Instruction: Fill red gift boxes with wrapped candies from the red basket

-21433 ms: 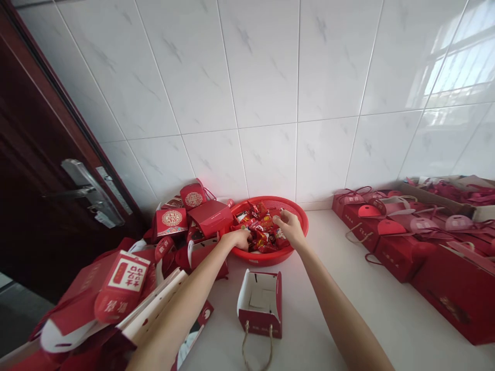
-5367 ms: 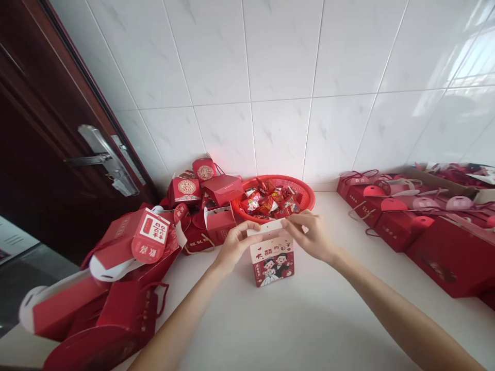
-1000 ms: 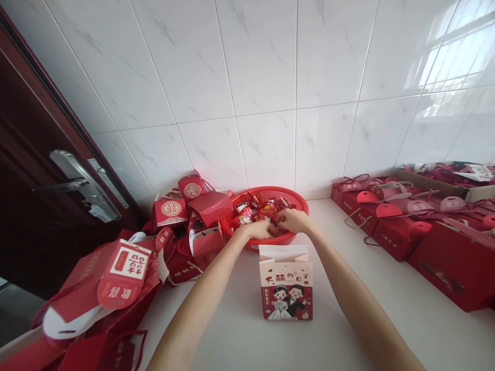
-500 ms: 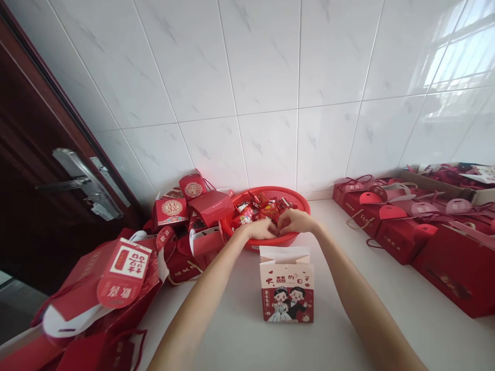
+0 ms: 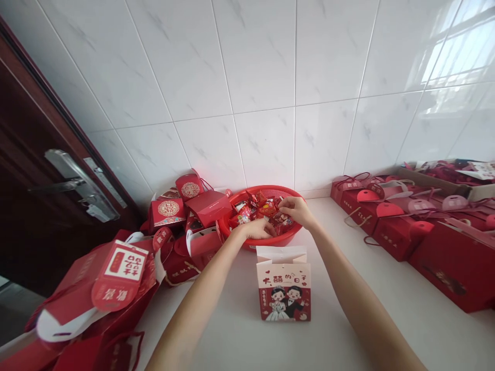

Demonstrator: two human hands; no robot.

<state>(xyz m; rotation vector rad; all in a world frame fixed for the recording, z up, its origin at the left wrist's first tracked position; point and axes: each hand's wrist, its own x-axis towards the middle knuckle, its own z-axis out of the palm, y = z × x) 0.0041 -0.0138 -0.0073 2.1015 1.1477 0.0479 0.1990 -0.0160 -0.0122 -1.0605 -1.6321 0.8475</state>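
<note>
A red plastic basket holds several wrapped candies, mostly in red wrappers. Inside its near side is my left hand, fingers curled down among the candies, the fingertips partly hidden. My right hand comes over the basket's right side, with thumb and fingers pinched together at the candies; what lies between them is too small to tell. In front of the basket, between my forearms, an upright gift box with a cartoon bride and groom stands with its top flaps open.
Red gift boxes are piled on the left, beside a dark door. More red boxes stand in rows on the right, with a cardboard carton behind them. A tiled wall rises behind the white tabletop.
My right hand has lifted a little and moved away from my left hand, further back over the candies. My left hand stays low in the basket. The view has shifted slightly.
</note>
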